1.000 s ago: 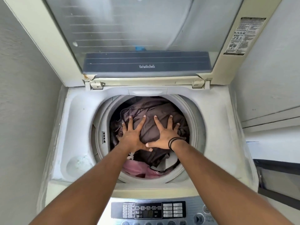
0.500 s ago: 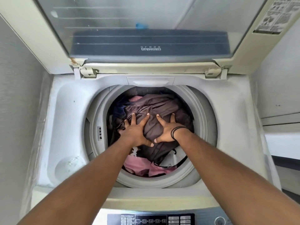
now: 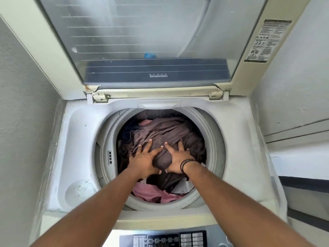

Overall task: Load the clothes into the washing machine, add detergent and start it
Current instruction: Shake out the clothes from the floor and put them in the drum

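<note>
The top-loading washing machine (image 3: 80, 132) stands with its glass lid (image 3: 142, 41) raised. Its drum holds a pile of clothes: a dark brown garment (image 3: 169, 132) lies on top, and pink fabric (image 3: 147, 191) shows at the near edge. My left hand (image 3: 142, 161) and my right hand (image 3: 178, 159) lie side by side on the brown garment with fingers spread, pressing it down. A fold of brown cloth bulges up between the two hands. A black band circles my right wrist.
The control panel (image 3: 165, 238) with its buttons sits at the machine's near edge. A round recess (image 3: 80, 191) lies in the top deck at the left. Grey walls close in on both sides, and a white ledge (image 3: 299, 157) runs at the right.
Both hands have stayed pressed on the brown garment and drawn closer together, bunching a fold of cloth between them. The camera has shifted, and the clothes sit lower in the drum.
</note>
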Available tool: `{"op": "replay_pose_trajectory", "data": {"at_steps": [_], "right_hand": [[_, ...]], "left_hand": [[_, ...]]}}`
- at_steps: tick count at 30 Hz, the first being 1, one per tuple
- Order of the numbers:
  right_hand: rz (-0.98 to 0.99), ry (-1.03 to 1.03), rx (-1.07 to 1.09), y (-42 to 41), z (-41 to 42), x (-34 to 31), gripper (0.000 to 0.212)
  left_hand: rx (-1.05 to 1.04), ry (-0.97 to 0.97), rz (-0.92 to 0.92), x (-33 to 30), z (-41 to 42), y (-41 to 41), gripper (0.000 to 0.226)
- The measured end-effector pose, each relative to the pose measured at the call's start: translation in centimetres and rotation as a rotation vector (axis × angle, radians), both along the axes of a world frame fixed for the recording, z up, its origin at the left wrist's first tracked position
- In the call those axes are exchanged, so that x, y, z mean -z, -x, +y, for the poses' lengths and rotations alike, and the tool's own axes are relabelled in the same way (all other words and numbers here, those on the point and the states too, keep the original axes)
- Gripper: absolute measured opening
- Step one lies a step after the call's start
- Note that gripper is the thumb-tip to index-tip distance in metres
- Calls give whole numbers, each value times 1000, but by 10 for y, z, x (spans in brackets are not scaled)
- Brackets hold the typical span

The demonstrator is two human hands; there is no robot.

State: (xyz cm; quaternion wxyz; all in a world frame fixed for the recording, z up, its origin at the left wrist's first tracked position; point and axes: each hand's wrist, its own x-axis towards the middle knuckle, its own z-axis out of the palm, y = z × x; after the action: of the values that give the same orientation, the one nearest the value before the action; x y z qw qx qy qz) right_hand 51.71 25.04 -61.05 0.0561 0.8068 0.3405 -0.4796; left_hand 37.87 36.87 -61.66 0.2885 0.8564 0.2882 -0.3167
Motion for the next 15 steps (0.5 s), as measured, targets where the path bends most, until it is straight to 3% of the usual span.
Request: {"op": "replay_pose_trajectory", "data": {"at_steps": [6,11,15], "right_hand": [[48,-308,250,-8,-19,-72,87],[-4,-560,494,-4,-68,-156,63],[-97,-735,702,7,-137,-212,49]], "left_hand": [[-173,-15,-298,-61,-16,-19,94],[-147,106,-619,-125,-53,-42,88],[-69,122,-737,-181,-107,-61,79]]}}
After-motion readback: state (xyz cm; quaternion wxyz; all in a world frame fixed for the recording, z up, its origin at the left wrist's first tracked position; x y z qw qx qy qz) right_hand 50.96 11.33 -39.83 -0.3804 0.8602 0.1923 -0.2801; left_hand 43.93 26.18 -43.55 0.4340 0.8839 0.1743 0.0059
